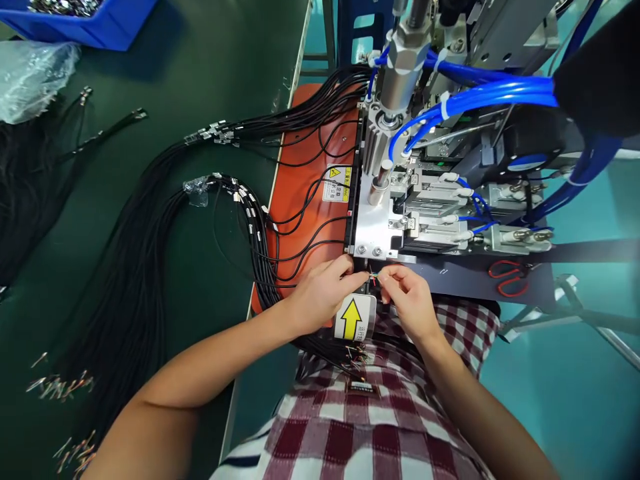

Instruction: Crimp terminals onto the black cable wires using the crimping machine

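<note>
My left hand (327, 293) is closed on the end of a black cable at the front edge of the machine (373, 227). Its thumb and forefinger reach toward thin coloured wires (373, 276) that stick out of that end. From the other side my right hand (407, 297) pinches the tips of these wires. Below my left hand is a white label with a yellow arrow (351, 319). A bundle of black cables (263, 267) runs beside my left wrist, and stripped wire ends (359, 357) lie over my lap.
Black cables (145, 213) with metal connectors spread over the dark green table (225, 53). A blue bin (100, 27) and a clear plastic bag (37, 77) are at the upper left. Red-handled scissors (509, 279) lie right of the machine. Blue air hoses (490, 93) arch above it.
</note>
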`<state>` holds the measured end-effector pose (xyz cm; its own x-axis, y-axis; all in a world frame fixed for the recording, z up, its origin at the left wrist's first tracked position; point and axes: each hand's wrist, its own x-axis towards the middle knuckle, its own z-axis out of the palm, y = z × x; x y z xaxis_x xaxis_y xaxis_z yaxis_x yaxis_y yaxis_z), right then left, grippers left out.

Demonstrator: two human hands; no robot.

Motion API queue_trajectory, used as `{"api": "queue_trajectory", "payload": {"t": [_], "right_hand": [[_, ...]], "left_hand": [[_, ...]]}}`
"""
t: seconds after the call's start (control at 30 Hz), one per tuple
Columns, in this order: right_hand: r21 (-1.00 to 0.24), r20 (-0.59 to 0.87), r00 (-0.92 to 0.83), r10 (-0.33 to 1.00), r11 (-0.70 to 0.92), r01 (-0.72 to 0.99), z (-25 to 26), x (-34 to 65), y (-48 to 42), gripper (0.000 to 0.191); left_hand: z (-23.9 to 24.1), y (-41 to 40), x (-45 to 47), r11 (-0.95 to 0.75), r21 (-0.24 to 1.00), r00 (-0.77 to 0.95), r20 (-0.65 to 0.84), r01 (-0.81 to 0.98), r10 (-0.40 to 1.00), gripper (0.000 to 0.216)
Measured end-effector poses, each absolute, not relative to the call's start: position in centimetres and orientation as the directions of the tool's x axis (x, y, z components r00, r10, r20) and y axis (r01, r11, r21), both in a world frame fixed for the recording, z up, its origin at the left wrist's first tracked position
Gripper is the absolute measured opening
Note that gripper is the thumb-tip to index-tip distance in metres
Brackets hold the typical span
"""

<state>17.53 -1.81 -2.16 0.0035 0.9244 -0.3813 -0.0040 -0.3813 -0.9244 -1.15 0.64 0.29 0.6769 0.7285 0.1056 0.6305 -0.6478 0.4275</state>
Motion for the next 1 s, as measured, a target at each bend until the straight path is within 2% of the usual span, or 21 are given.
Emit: {"api": "queue_trajectory", "payload": {"t": [0.1,0.3,0.77,1.0], "right_hand": [[-0.921,-0.389,0.002,0.921,-0.389,-0.009,-2.32,17.55,-1.84,0.019],[-0.924,-0.381,-0.008,0.924,-0.381,0.006,-2.54,17.74,-1.86,0.021],[-0.953,-0.300,0.019,0.954,-0.300,0.033,-2.98,17.57,-2.08,0.017],[-0.963,-0.268,0.031,0.963,-0.269,0.031,-2.94,17.42,-2.25,0.014]], "left_hand": [[0.19,0.60,-1.17,-0.681,0.369,0.697,0.111,0.633,0.708,0.031],[-0.11,0.41,-1.09,-0.686,0.334,0.687,0.137,0.646,0.714,0.032],[-0.12,0.24,-0.92,-0.688,0.316,0.681,0.153,0.653,0.716,0.033],[-0.14,0.26,-0.98,-0.682,0.347,0.679,0.152,0.644,0.718,0.032]]}}
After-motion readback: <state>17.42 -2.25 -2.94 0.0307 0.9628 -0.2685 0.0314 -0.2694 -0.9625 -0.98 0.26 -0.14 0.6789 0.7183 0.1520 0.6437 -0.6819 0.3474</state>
